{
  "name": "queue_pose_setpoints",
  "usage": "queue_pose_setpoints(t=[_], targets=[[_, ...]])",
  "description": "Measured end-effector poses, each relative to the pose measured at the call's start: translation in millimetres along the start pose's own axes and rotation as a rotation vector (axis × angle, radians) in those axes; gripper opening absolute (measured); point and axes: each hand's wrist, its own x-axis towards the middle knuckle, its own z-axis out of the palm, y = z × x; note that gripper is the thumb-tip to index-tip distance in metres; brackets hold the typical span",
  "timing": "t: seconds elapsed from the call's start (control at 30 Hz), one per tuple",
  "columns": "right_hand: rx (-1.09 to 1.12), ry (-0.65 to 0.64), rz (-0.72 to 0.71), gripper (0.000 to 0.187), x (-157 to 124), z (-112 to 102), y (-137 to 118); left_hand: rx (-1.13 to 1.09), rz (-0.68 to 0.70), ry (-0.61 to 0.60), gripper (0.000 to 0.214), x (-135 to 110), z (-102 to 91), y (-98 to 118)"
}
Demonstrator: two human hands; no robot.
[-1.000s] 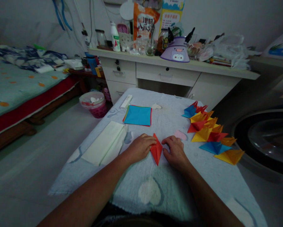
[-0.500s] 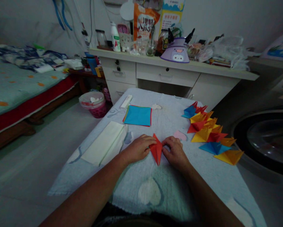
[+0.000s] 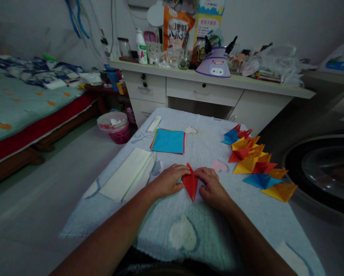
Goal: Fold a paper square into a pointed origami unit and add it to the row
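A red folded origami paper (image 3: 191, 188), a narrow kite shape with a lengthwise slit, lies on the cloth in front of me with one point toward me. My left hand (image 3: 172, 179) is closed on its left edge, fingertips on top and thumb at the side. The curled fingers of my right hand (image 3: 210, 186) pinch the upper right edge, with the thumb beside the paper. Beyond my hands is a stack of square paper sheets (image 3: 168, 141), blue on top. Finished folded paper cranes (image 3: 248, 163) in red, yellow, orange and blue stand in rows at the right.
A pale flat packet (image 3: 127, 172) lies left of my hands on the patterned tablecloth (image 3: 183, 234). A small white box (image 3: 154, 124) and a crumpled white scrap (image 3: 191, 130) sit farther back. Behind stands a cluttered white desk (image 3: 203, 90); a pink bin (image 3: 118, 132) is on the floor.
My right hand's fingers have moved left onto the red paper's upper right edge. The paper's right side looks shifted slightly under them. My left hand keeps its place.
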Motion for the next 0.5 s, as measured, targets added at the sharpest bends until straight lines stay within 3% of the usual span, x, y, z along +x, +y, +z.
queue_pose_setpoints(t=[0.3,0.5], targets=[[-0.034,0.031,-0.062,0.035,1,3,2,-0.034,-0.005,0.004,0.051,0,-1.4,4],[0.064,0.153,-0.171,0.023,4,2,10,-0.042,0.011,0.045,0.056,0,-0.6,7]])
